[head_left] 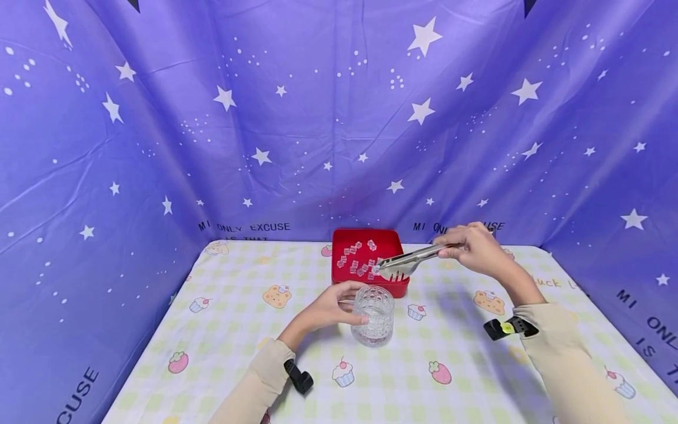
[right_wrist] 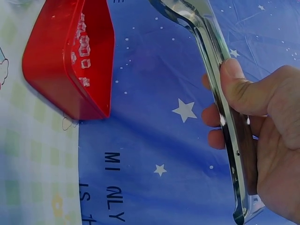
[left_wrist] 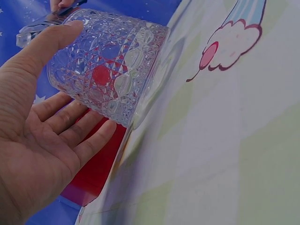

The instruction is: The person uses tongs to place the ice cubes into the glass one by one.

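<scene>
A patterned clear glass (head_left: pixel 373 318) stands upright on the table. My left hand (head_left: pixel 331 307) holds it from the left, thumb in front and fingers behind, as the left wrist view also shows beside the glass (left_wrist: pixel 110 65). My right hand (head_left: pixel 473 250) grips metal tongs (head_left: pixel 418 255), thumb on one arm and fingers round the other. A clear cube (head_left: pixel 376 269) appears at the tongs' tips, over the near part of a red box (head_left: pixel 339 281). Several clear cubes (head_left: pixel 349 250) lie inside that box. In the right wrist view the tongs' tips are cut off.
A checked tablecloth (head_left: pixel 228 353) with printed bears, cupcakes and strawberries covers the table. Behind it and at both sides hang purple-blue star-printed curtains (head_left: pixel 296 129). The red box stands near the table's back edge, just beyond the glass.
</scene>
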Action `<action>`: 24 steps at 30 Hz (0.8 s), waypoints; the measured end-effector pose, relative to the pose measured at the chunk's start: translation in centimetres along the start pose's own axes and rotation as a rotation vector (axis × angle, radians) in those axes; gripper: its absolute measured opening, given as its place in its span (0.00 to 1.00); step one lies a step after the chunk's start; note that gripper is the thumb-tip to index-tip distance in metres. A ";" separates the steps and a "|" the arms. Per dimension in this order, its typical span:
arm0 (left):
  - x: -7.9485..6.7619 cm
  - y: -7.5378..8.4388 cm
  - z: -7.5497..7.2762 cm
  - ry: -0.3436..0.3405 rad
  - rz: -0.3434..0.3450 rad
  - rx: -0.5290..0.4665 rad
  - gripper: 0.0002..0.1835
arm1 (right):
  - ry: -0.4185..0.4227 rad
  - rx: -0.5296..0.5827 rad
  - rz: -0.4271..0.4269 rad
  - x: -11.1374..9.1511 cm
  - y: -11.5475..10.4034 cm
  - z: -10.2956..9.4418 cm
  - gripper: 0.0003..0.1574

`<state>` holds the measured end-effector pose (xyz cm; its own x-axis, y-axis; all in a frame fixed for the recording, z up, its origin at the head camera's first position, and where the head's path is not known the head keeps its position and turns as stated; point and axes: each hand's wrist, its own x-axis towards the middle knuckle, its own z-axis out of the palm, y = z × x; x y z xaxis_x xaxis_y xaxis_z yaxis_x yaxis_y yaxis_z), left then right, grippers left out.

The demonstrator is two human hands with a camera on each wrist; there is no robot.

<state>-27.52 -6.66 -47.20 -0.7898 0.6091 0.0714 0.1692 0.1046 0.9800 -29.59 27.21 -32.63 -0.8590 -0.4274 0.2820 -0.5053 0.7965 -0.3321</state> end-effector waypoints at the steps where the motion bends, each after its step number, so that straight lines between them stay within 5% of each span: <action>1: 0.0 0.0 0.0 0.000 0.003 0.000 0.36 | -0.002 -0.001 -0.002 0.0 0.0 0.1 0.18; 24: 0.0 0.4 -0.2 -0.031 0.002 0.022 0.37 | -0.005 -0.054 -0.093 -0.1 -0.3 0.5 0.16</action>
<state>-27.57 -6.73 -46.82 -0.7712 0.6331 0.0669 0.1835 0.1204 0.9756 -29.40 26.74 -33.02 -0.8092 -0.5022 0.3050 -0.5776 0.7751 -0.2562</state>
